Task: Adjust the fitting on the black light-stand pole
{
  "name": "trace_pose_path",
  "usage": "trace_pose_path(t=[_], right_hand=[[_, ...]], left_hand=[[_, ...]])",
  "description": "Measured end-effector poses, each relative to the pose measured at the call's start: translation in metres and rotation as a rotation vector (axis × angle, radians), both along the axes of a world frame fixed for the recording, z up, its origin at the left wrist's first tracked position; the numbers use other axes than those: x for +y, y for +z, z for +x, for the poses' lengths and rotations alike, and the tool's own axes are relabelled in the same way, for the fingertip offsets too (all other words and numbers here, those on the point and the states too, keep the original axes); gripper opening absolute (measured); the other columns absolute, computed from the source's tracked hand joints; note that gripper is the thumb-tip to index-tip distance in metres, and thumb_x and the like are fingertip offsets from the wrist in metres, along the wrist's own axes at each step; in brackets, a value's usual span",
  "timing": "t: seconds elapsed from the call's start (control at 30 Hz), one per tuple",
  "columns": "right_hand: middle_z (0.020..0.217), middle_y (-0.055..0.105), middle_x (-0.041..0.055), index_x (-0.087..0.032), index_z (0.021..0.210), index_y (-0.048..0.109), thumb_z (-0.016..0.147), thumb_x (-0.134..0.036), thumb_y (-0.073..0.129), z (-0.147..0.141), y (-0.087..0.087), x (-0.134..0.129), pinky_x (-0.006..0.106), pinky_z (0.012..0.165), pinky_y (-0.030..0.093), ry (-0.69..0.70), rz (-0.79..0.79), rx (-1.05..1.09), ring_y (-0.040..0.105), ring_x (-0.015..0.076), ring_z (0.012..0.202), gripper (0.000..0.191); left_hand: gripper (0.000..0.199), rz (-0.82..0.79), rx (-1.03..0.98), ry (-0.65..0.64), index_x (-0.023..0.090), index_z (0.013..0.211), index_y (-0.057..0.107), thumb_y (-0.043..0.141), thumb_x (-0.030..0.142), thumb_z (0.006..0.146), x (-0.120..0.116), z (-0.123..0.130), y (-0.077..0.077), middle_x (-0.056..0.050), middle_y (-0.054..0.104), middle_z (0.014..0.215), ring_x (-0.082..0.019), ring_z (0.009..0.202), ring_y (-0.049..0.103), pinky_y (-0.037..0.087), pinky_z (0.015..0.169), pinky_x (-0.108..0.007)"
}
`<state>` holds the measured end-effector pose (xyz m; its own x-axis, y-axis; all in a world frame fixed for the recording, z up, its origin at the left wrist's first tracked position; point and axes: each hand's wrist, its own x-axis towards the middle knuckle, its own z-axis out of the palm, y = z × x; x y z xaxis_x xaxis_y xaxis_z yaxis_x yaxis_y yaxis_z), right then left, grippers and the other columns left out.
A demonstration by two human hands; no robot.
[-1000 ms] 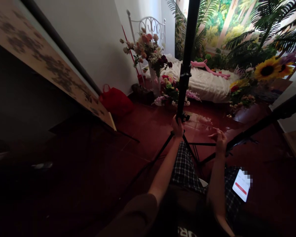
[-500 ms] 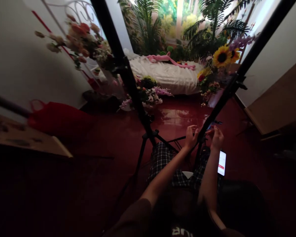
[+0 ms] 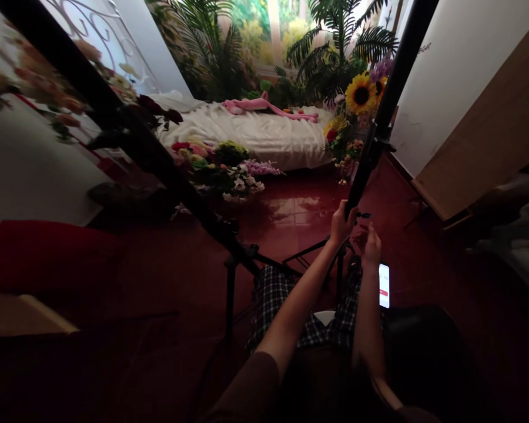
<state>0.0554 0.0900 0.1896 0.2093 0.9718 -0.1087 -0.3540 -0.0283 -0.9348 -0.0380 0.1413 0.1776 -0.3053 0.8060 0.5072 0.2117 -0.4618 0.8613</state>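
Two black tripod stands rise in front of me. My left hand (image 3: 342,223) is wrapped round the lower pole of the right stand (image 3: 367,158). A small black knob or lever (image 3: 363,215) sticks out from that pole, just right of my left hand. Below the knob, my right hand (image 3: 371,245) is raised with its fingers apart and a little blurred; I see nothing in it. The left stand (image 3: 167,170) leans across the view, touched by neither hand. Beside my right forearm lies a phone (image 3: 384,286) with a lit screen.
Beyond the stands is a white-draped bed (image 3: 255,132) with a pink plush toy (image 3: 251,104). Around it are artificial flowers (image 3: 233,170), sunflowers (image 3: 360,94) and palm fronds. A red bag (image 3: 39,252) lies left; a wooden panel (image 3: 480,147) leans right.
My left hand has closed round the right stand's pole, having been beside it with fingers bent. The right hand has dropped slightly and its fingers have parted. The view has turned; both stands appear further left.
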Motion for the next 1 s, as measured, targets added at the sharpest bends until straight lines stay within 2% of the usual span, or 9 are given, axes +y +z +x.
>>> trace_pose_path(t=[0.1,0.2,0.33,0.43,0.53,0.63,0.8,0.9,1.0], right_hand=[[0.055,0.063,-0.002,-0.017,0.09,0.069,0.07,-0.077,0.062,0.003,0.006,0.005,0.023,0.049,0.046,0.012,0.023,-0.077,0.061,0.012,0.049,0.064],[0.056,0.065,0.0013,-0.016,0.08,0.069,0.072,-0.081,0.057,0.007,0.016,0.016,0.022,0.047,0.045,0.057,-0.029,-0.146,0.061,0.0119,0.049,0.066],[0.053,0.063,0.0022,-0.018,0.064,0.064,0.072,-0.074,0.064,0.015,0.027,0.034,0.024,0.042,0.037,0.085,-0.11,-0.226,0.054,0.0108,0.042,0.057],[0.056,0.065,0.0029,-0.017,0.063,0.065,0.072,-0.066,0.069,0.025,0.033,0.042,0.025,0.042,0.034,0.169,-0.098,-0.308,0.048,0.0088,0.04,0.05],[0.066,0.07,0.0049,-0.016,0.07,0.069,0.071,-0.063,0.071,0.035,0.036,0.046,0.025,0.045,0.035,0.299,-0.051,-0.348,0.046,0.0071,0.042,0.047],[0.07,0.069,0.0023,-0.016,0.076,0.07,0.066,-0.061,0.075,0.045,0.037,0.049,0.023,0.048,0.036,0.428,0.04,-0.35,0.045,0.006,0.047,0.047],[0.078,0.069,-0.0008,-0.02,0.083,0.07,0.06,-0.053,0.084,0.063,0.035,0.06,0.023,0.064,0.047,0.55,0.257,-0.439,0.057,0.009,0.063,0.042],[0.086,0.072,0.0025,-0.022,0.079,0.071,0.059,-0.05,0.086,0.066,0.032,0.072,0.03,0.076,0.053,0.499,0.409,-0.492,0.065,0.0155,0.078,0.037],[0.091,0.072,0.0053,-0.023,0.063,0.068,0.068,-0.051,0.079,0.061,0.029,0.082,0.037,0.085,0.054,0.297,0.564,-0.517,0.067,0.0197,0.09,0.031]], left_hand=[[0.033,0.048,0.002,0.011,0.02,0.1,0.056,0.051,0.053,0.093,0.001,0.001,-0.001,0.003,0.059,0.065,-0.01,0.054,0.057,0.041,0.054,-0.02],[0.035,0.084,0.01,0.027,0.02,0.097,0.056,0.053,0.055,0.092,0.004,0.001,-0.001,0.003,0.059,0.064,-0.011,0.054,0.057,0.04,0.054,-0.02],[0.037,0.074,0.0,0.041,0.02,0.097,0.056,0.052,0.056,0.092,0.005,0.001,-0.002,0.004,0.057,0.062,-0.01,0.053,0.055,0.039,0.054,-0.02],[0.036,0.083,0.003,0.036,0.02,0.098,0.057,0.053,0.055,0.092,0.004,0.001,-0.002,0.003,0.058,0.064,-0.01,0.054,0.056,0.039,0.054,-0.019],[0.034,0.093,0.002,0.037,0.019,0.098,0.058,0.053,0.053,0.092,0.004,0.001,-0.002,0.003,0.058,0.064,-0.01,0.054,0.055,0.039,0.054,-0.019],[0.033,0.092,0.002,0.059,0.019,0.096,0.058,0.053,0.052,0.093,0.004,0.002,-0.001,0.003,0.057,0.063,-0.01,0.054,0.055,0.039,0.054,-0.019],[0.032,0.097,0.02,0.066,0.02,0.095,0.056,0.051,0.052,0.093,0.004,0.003,0.0,0.002,0.058,0.065,-0.01,0.056,0.057,0.039,0.055,-0.019],[0.033,0.081,0.008,0.037,0.02,0.096,0.055,0.051,0.053,0.093,0.004,0.002,0.0,0.003,0.059,0.065,-0.01,0.054,0.057,0.04,0.053,-0.019],[0.034,0.064,-0.005,0.002,0.02,0.098,0.054,0.051,0.053,0.093,0.004,0.002,-0.001,0.004,0.058,0.062,-0.009,0.049,0.056,0.039,0.051,-0.019]])
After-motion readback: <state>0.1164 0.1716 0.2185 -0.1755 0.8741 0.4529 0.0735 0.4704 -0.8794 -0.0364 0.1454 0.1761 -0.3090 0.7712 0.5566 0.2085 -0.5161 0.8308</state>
